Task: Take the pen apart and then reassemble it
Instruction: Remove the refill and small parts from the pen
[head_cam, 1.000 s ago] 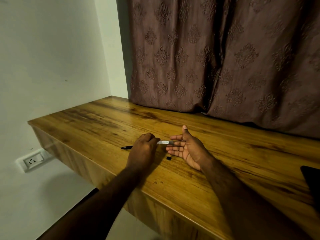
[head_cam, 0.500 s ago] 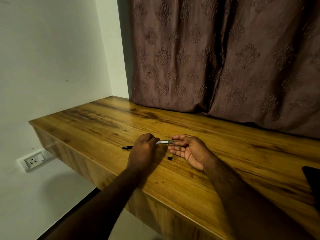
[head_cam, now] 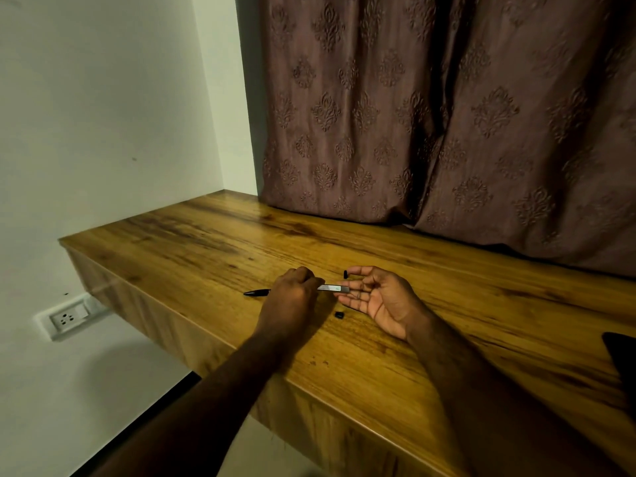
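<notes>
My left hand (head_cam: 296, 297) is closed around the middle of the pen, just above the wooden desk (head_cam: 206, 256). The pen's black tip (head_cam: 256, 292) sticks out to the left of my fist and its silver barrel (head_cam: 333, 288) sticks out to the right. My right hand (head_cam: 378, 297) is palm up with its fingers apart, the fingertips touching the barrel's right end. A small black piece (head_cam: 345, 274) shows at the tip of my right thumb. Another small black piece (head_cam: 339, 315) lies on the desk below my two hands.
A brown patterned curtain (head_cam: 447, 115) hangs along the back of the desk. A white wall with a socket (head_cam: 67, 318) is at the left, below the desk's left end. A dark object (head_cam: 623, 359) lies at the desk's right edge.
My right hand has opened and lifted slightly, and a small black piece now shows at its thumb tip. My left hand and the pen have stayed in place.
</notes>
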The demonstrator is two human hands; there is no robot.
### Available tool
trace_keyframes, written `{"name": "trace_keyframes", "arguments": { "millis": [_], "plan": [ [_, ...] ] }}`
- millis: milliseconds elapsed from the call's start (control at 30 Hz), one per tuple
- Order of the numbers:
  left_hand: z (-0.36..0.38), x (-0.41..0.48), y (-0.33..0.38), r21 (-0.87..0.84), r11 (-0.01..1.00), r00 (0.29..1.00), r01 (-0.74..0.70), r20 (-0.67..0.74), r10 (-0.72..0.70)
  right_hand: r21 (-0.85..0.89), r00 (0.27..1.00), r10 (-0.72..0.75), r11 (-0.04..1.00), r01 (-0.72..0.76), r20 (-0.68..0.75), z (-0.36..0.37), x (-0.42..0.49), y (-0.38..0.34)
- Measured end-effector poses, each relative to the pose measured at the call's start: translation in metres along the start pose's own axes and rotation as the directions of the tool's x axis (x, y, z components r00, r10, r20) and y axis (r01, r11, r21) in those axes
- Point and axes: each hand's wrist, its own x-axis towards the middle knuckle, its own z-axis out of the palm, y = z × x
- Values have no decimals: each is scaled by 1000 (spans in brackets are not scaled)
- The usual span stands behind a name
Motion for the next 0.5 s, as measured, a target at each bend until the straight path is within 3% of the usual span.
{"name": "trace_keyframes", "arguments": {
  "millis": [500],
  "plan": [
    [-4, -2, 5, -47, 998, 1000, -29, -12, 29, -28, 1000, -6, 1000, 5, -16, 3, 1, 0]
  ]
}}
